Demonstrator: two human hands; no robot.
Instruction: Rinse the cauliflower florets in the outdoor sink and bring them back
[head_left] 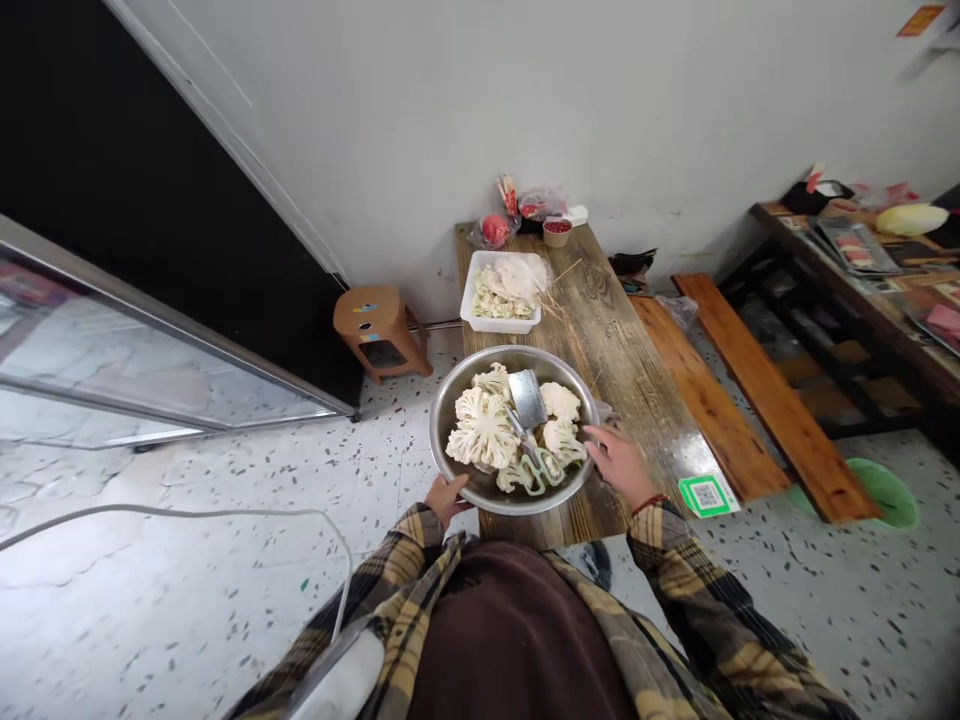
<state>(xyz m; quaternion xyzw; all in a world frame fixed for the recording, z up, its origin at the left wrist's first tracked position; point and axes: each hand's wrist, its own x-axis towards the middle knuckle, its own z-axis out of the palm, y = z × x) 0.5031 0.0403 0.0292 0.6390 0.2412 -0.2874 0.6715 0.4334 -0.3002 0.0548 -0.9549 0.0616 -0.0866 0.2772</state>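
Observation:
A large metal bowl (pixel 442 405) stands at the near end of the wooden table, its left side jutting past the table edge. Inside it are several pieces of cauliflower (pixel 480 425), a broad cleaver blade (pixel 528 398) and a pair of scissors (pixel 534 465) with pale green handles. My left hand (pixel 448 497) grips the bowl's near-left rim, its fingers partly hidden beneath. On the right rim, my right hand (pixel 621 463) is closed, with fingertips reaching over to the inner side, near the cauliflower.
Behind the bowl, a white plastic tub (pixel 501 324) holds cut vegetables, with thin skewers (pixel 559 285) beside it. A brown stool (pixel 375 320) stands left of the table (pixel 622 350). Wooden benches (pixel 705 410) and a green basin (pixel 896 495) are on the right. A pale cable (pixel 225 513) crosses the left side.

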